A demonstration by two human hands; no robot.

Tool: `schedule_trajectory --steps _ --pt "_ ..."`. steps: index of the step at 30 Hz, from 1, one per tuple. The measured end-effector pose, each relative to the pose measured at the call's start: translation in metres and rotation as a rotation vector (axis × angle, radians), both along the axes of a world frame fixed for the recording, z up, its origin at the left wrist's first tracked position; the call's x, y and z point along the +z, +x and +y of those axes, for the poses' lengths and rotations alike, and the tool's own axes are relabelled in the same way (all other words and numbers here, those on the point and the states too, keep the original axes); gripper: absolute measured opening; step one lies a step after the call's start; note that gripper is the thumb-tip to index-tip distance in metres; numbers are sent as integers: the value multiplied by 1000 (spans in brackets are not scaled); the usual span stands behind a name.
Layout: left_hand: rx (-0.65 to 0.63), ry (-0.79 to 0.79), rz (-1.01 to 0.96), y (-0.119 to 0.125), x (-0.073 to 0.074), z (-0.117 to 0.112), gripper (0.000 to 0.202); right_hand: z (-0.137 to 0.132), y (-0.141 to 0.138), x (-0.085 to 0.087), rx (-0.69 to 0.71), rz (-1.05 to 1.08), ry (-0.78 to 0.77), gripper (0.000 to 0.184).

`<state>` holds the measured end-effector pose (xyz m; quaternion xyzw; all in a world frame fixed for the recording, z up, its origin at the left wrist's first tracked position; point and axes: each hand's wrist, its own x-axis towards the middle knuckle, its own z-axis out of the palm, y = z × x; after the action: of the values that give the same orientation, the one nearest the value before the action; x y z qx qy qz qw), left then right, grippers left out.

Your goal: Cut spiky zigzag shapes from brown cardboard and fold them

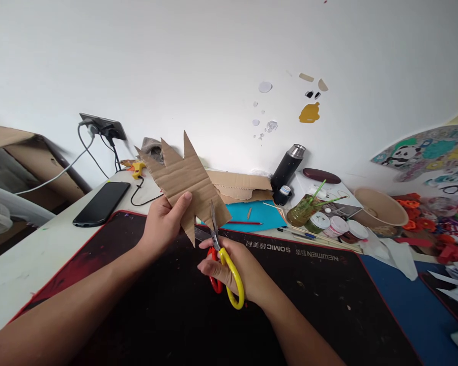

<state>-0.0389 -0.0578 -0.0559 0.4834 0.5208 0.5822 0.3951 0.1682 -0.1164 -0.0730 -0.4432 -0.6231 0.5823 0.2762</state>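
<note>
A piece of brown corrugated cardboard [187, 175] with several pointed spikes is tilted above the desk mat. My left hand [168, 216] grips its lower left part, the thumb pressed on the near face. In my right hand [229, 262] is a pair of scissors [234, 284] with one yellow and one red handle. Their blades point up at the lower right part of the cardboard, one blade in front of it. A notch and a downward point show in the cardboard's lower edge, between the two hands.
The black desk mat [168, 310] lies beneath. A phone [102, 203] and a yellow glue gun [138, 169] lie left. Behind are a blue sheet [267, 211], a red pencil [246, 222] and more cardboard [244, 183]. A black flask [287, 168], jars [338, 226] and a bowl [381, 206] stand right.
</note>
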Motion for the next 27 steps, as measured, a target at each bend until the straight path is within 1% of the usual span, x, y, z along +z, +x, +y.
schedule_trajectory --steps 2,5,8,11,16,19,27 --pt "1 7 -19 1 -1 0 54 -1 -3 -2 -55 9 -25 73" --pt "4 -15 -37 3 -1 2 55 -3 -8 -2 -100 19 -61 65" --pt "23 -43 -18 6 0 1 58 -4 -9 2 -120 -27 -34 56" --pt "16 -38 -2 7 -1 0 60 -4 -9 6 -124 -62 -19 51" --pt "-39 -42 -69 6 -10 1 62 -7 -9 -1 -144 -44 -6 53" --pt "-48 -35 -95 5 -14 2 58 -7 -9 -4 -151 -37 -10 54" --pt "-28 -1 -61 5 -12 -1 54 -9 -10 -2 -154 -88 32 51"
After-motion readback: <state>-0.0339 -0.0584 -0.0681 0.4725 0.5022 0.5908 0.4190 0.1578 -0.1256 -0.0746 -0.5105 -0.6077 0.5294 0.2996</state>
